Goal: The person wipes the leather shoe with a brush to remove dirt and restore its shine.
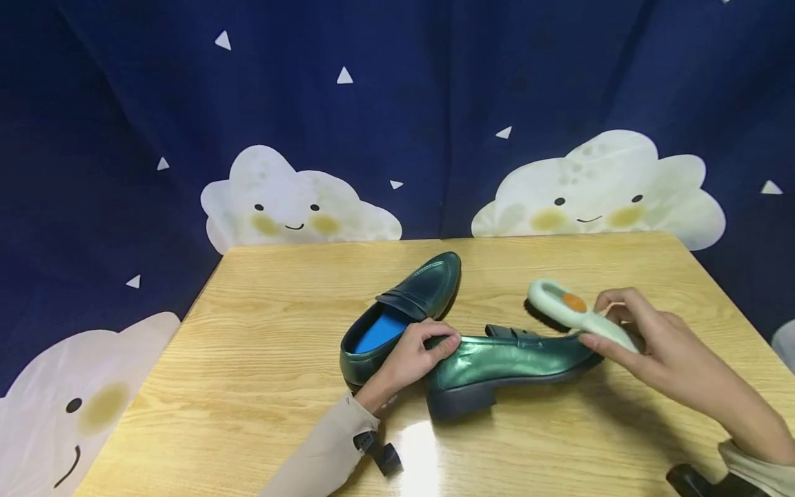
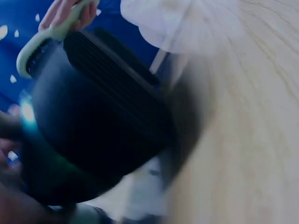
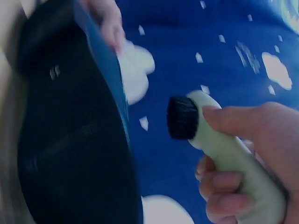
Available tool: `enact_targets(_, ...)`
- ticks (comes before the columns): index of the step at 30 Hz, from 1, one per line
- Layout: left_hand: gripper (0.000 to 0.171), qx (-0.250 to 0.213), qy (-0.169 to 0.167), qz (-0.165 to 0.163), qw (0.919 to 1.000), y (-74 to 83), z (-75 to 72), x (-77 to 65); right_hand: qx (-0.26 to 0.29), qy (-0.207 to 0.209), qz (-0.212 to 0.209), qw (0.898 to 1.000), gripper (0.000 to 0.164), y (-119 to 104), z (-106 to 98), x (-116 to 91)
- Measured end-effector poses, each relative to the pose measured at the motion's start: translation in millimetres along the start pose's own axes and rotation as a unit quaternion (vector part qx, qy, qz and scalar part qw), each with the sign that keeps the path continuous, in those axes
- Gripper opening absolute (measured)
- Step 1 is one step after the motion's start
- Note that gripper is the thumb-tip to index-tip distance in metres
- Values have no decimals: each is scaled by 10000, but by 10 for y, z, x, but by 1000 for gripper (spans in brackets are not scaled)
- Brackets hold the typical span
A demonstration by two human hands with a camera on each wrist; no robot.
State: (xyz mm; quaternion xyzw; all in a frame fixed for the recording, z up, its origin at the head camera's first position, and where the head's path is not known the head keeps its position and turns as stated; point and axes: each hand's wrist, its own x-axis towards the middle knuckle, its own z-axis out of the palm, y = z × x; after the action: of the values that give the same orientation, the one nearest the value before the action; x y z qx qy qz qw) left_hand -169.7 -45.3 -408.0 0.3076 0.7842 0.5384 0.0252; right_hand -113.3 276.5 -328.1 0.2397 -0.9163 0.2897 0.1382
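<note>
My left hand (image 1: 410, 355) grips a shiny green loafer (image 1: 497, 362) by the collar near its heel. The shoe is held tilted, with its side and dark sole edge showing and its toe pointing right. In the left wrist view its dark heel (image 2: 93, 112) fills much of the frame. My right hand (image 1: 680, 348) holds a pale green shoe brush (image 1: 605, 328) by the handle, close to the toe. The right wrist view shows the brush's black bristles (image 3: 182, 117) apart from the shoe. A second green loafer (image 1: 428, 290) with a blue insole lies behind my left hand.
Both shoes are on or over a light wooden table (image 1: 261, 359). A dark blue curtain (image 1: 397, 103) with smiling white clouds hangs behind it. Black straps (image 1: 379, 452) are at the wrists.
</note>
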Motion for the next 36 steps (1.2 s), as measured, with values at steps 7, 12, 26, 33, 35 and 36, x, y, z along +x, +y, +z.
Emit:
enact_targets(7, 13, 876, 320, 127, 9956, 156, 11, -6, -138, -739, -1566, 9848, 65, -313, 200, 110)
enact_targets(12, 16, 675, 692, 350, 9947, 113, 62, 48, -152, -952, -2191, 9709, 64, -350, 290, 181)
enact_targets(26, 93, 547, -1651, 683, 9824, -113, -27, -366, 565, -1287, -2898, 9467, 48, -361, 441, 218)
enact_targets(33, 40, 1090, -586, 699, 9899, -90, 36, -246, -363, -482, -2743, 9597, 37, -323, 373, 246)
enact_targets(35, 30, 1125, -347, 592, 9913, -95, 61, -169, -393, -448, -2752, 9595, 36, -305, 386, 254)
enact_targets(36, 29, 1109, -327, 523, 9919, -98, 66, -130, -427, -475, -2723, 9601, 36, -296, 400, 257)
